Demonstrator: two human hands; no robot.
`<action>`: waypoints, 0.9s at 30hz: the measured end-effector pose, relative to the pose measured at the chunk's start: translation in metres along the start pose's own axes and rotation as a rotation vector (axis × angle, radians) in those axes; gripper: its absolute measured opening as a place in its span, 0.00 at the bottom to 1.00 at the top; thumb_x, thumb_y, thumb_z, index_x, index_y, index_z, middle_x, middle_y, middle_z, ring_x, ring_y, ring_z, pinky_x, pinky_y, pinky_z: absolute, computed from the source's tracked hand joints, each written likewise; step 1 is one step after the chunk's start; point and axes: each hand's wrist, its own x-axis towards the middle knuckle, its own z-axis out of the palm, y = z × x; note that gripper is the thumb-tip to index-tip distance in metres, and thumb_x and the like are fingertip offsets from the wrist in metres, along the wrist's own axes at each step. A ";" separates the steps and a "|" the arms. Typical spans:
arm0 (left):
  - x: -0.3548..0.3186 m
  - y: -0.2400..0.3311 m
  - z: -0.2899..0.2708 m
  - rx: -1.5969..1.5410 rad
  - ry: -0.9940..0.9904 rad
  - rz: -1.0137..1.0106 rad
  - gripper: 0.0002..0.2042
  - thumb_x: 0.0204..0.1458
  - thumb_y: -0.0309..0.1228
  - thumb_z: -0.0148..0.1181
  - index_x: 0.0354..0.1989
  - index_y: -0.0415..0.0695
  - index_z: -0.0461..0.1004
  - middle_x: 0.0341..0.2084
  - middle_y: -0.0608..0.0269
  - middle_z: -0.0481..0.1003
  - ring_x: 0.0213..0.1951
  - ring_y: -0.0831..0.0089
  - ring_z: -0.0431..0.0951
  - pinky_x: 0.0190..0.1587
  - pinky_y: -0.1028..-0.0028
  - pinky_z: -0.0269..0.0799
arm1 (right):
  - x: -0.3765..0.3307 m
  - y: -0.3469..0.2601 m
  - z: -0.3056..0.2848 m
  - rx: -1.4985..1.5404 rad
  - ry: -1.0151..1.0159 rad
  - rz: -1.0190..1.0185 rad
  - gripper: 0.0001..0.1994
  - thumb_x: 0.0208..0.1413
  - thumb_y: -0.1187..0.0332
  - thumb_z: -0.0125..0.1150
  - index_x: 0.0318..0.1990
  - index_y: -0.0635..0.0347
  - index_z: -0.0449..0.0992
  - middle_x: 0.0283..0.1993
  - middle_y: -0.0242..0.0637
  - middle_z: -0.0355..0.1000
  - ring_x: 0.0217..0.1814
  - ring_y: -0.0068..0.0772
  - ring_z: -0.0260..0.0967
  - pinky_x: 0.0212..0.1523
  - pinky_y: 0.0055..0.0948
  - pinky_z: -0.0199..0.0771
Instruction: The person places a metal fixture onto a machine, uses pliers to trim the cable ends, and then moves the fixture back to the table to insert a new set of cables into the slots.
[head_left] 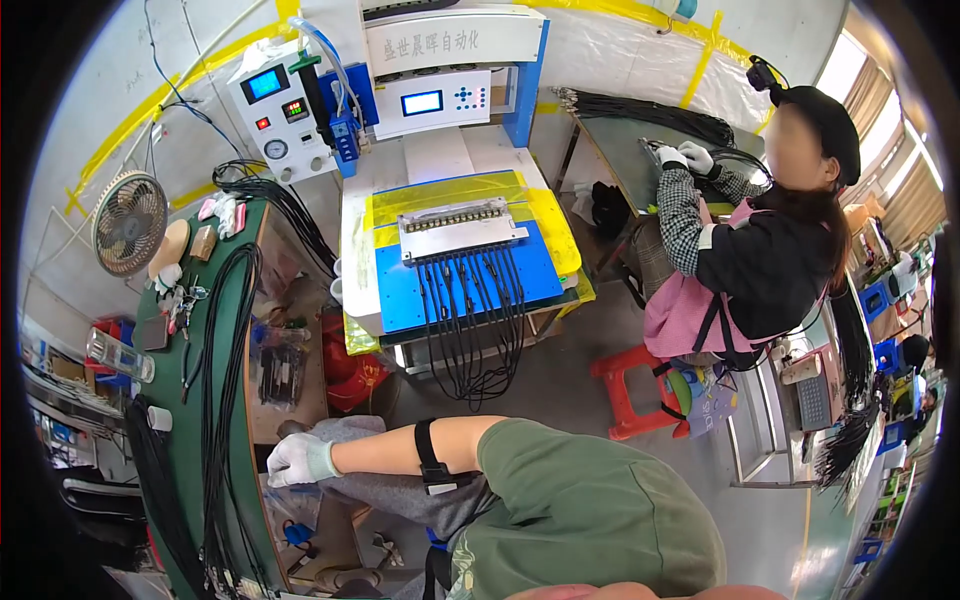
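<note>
Fingers [278, 462] of the gloved left hand [298, 460] curled loosely inward at the near edge of the green bench [178, 420]; impossible to tell whether pinching anything. Right hand out of view. Just beside the knuckles, a thick bundle of black cables [222, 340] running the length of the bench, near but not clearly touched. Probably best to lift a single cable from the edge of the bundle, keeping the wrist low and avoiding tangles with its neighbours. Farther out, a small fan [128, 222] at the far end of the bench, a white and blue machine [455, 100] ahead, a red stool [625, 385], and another person [760, 260] seated well apart.
</note>
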 end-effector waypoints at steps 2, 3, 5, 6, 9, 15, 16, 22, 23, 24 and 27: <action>0.001 0.020 0.002 -0.026 -0.056 -0.077 0.11 0.55 0.34 0.64 0.43 0.45 0.83 0.47 0.56 0.79 0.55 0.46 0.70 0.60 0.52 0.66 | -0.004 0.010 -0.004 -0.034 0.013 0.005 0.13 0.51 0.54 0.63 0.34 0.53 0.83 0.31 0.44 0.78 0.36 0.46 0.76 0.37 0.41 0.73; 0.007 0.040 0.001 0.145 -0.306 -0.369 0.11 0.55 0.34 0.63 0.43 0.45 0.83 0.48 0.55 0.79 0.55 0.45 0.70 0.60 0.52 0.65 | -0.008 0.015 -0.009 -0.046 0.022 0.020 0.13 0.51 0.54 0.63 0.34 0.53 0.83 0.31 0.44 0.78 0.36 0.46 0.76 0.37 0.41 0.73; 0.005 0.034 -0.016 0.155 -0.268 -0.364 0.11 0.56 0.35 0.63 0.43 0.45 0.83 0.48 0.56 0.79 0.56 0.45 0.70 0.61 0.52 0.65 | -0.003 0.005 -0.001 -0.035 0.009 -0.005 0.13 0.51 0.54 0.63 0.34 0.53 0.83 0.31 0.44 0.78 0.36 0.47 0.76 0.37 0.41 0.73; 0.003 0.032 -0.018 0.143 -0.240 -0.350 0.11 0.56 0.35 0.63 0.43 0.45 0.83 0.48 0.56 0.79 0.56 0.45 0.69 0.61 0.51 0.65 | -0.001 0.003 0.001 -0.036 0.007 -0.011 0.13 0.51 0.54 0.63 0.34 0.53 0.83 0.31 0.44 0.78 0.36 0.47 0.76 0.37 0.41 0.73; 0.005 0.036 -0.018 0.133 -0.231 -0.327 0.10 0.56 0.35 0.63 0.42 0.45 0.83 0.48 0.56 0.79 0.56 0.45 0.69 0.62 0.51 0.64 | -0.001 0.008 0.002 -0.021 0.004 -0.012 0.13 0.51 0.54 0.63 0.34 0.53 0.83 0.31 0.43 0.78 0.36 0.47 0.76 0.37 0.41 0.73; 0.011 0.037 -0.020 0.124 -0.269 -0.218 0.10 0.56 0.35 0.62 0.41 0.43 0.84 0.48 0.54 0.79 0.56 0.46 0.70 0.62 0.52 0.63 | -0.002 0.008 0.002 -0.037 0.007 -0.007 0.14 0.51 0.54 0.64 0.34 0.53 0.83 0.31 0.43 0.78 0.36 0.47 0.76 0.38 0.40 0.73; 0.011 0.038 -0.017 0.125 -0.272 -0.218 0.10 0.56 0.35 0.62 0.41 0.43 0.84 0.48 0.54 0.79 0.56 0.46 0.70 0.62 0.52 0.63 | -0.002 0.009 -0.002 -0.056 0.002 -0.002 0.13 0.51 0.55 0.64 0.33 0.54 0.83 0.31 0.43 0.78 0.36 0.46 0.76 0.38 0.40 0.73; 0.028 0.006 0.015 -0.196 0.205 0.257 0.10 0.56 0.34 0.62 0.41 0.43 0.83 0.45 0.53 0.80 0.53 0.47 0.72 0.63 0.53 0.63 | -0.002 0.001 0.005 -0.044 -0.029 -0.004 0.13 0.52 0.56 0.63 0.32 0.56 0.82 0.33 0.43 0.77 0.38 0.46 0.75 0.39 0.41 0.72; 0.027 0.008 0.008 -0.182 0.212 0.254 0.10 0.56 0.34 0.62 0.41 0.43 0.83 0.45 0.53 0.80 0.53 0.47 0.72 0.63 0.53 0.63 | 0.002 -0.003 0.004 -0.042 -0.038 -0.018 0.13 0.52 0.56 0.63 0.32 0.56 0.82 0.33 0.43 0.77 0.38 0.46 0.75 0.39 0.41 0.72; 0.023 0.012 0.009 -0.181 0.215 0.276 0.10 0.57 0.34 0.62 0.41 0.43 0.83 0.45 0.53 0.80 0.53 0.47 0.72 0.63 0.53 0.63 | -0.001 -0.001 0.001 -0.060 -0.043 0.013 0.13 0.52 0.55 0.63 0.32 0.56 0.82 0.33 0.43 0.77 0.39 0.46 0.75 0.40 0.41 0.72; 0.011 0.043 -0.012 0.157 -0.188 -0.192 0.10 0.57 0.34 0.62 0.41 0.43 0.83 0.43 0.54 0.80 0.53 0.47 0.73 0.63 0.52 0.63 | -0.004 0.002 -0.003 -0.090 -0.058 0.066 0.13 0.52 0.55 0.63 0.32 0.56 0.82 0.33 0.43 0.77 0.39 0.46 0.75 0.40 0.41 0.72</action>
